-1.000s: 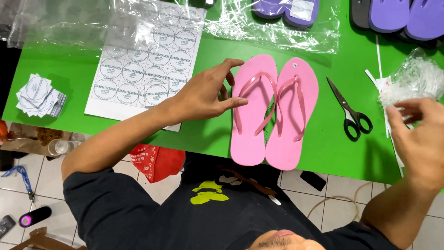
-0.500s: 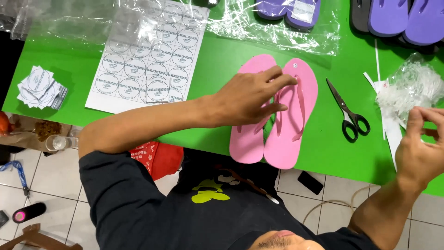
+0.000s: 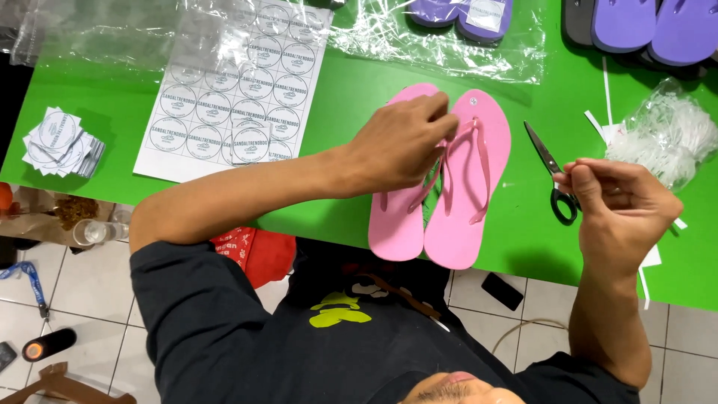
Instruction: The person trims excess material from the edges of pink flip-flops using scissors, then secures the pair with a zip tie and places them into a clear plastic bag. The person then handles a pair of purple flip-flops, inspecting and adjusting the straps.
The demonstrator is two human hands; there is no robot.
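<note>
On the green counter (image 3: 336, 97), near its front edge, a pair of pink flip-flops (image 3: 449, 179) lies side by side, soles down, toes toward twelve o'clock, the two touching along their inner edges. The left hand (image 3: 400, 146) reaches across from eight o'clock, forearm laid low over the counter, wrist straight, palm down. Its fingers (image 3: 441, 120) are curled together at the point where the straps of the two flip-flops meet; the grip is closed on the straps, though the fingertips themselves are hidden under the hand.

At three o'clock from the flip-flops, the right hand (image 3: 617, 198) is raised clear of the counter, forearm rising from the lower edge, wrist bent inward. Thumb and forefinger are pressed together in a pinch; whatever lies between them is too small to tell.

Black-handled scissors (image 3: 552, 176) lie between the flip-flops and the right hand, blades shut, points toward eleven o'clock. A bag of white ties (image 3: 669, 131) sits at one o'clock from the right hand. A sheet of round labels (image 3: 232, 97) lies at ten o'clock from the left hand, with a stack of cut labels (image 3: 60, 142) well apart at the counter's left edge. Purple flip-flops (image 3: 651, 26) sit at the far right corner.
</note>
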